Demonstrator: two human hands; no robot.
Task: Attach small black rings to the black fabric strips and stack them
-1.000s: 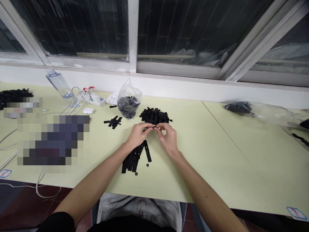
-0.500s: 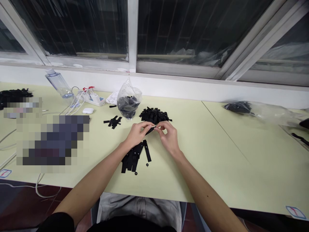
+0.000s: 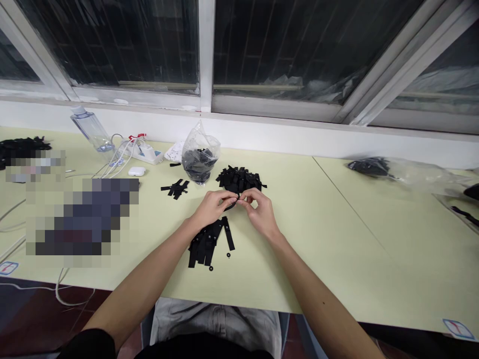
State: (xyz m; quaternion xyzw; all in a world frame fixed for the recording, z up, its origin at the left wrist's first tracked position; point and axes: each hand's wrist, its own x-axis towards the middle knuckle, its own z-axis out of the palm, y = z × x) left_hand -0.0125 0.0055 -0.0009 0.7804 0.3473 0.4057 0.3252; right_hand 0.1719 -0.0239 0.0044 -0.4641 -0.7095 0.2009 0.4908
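Between my hands is a black fabric strap (image 3: pixel 230 206), partly hidden by the fingers. My left hand (image 3: pixel 213 205) pinches it from the left. My right hand (image 3: pixel 258 209) is closed at the strap's end, fingertips almost meeting the left ones; any small part between them is too small to make out. Just beyond my fingers lies a heap of black straps (image 3: pixel 239 177). Closer to me, a pile of flat black straps (image 3: pixel 205 244) with small metal dots spreads out. Two small black rings, a nearer washer (image 3: pixel 211 268) and another washer (image 3: pixel 228 255), lie beside it.
A clear plastic bag (image 3: pixel 200 162) of black pieces stands behind a small strap group (image 3: pixel 175 189). Leftward are a white earphone case (image 3: pixel 136 171), a power strip (image 3: pixel 149 154) with cables and a tilted bottle (image 3: pixel 92 129). Another plastic bag (image 3: pixel 411 174) lies far right.
Both hands have shifted very slightly toward me and the fingertips have turned a little. The pale spot seen earlier between the fingers is no longer visible; black material shows there.
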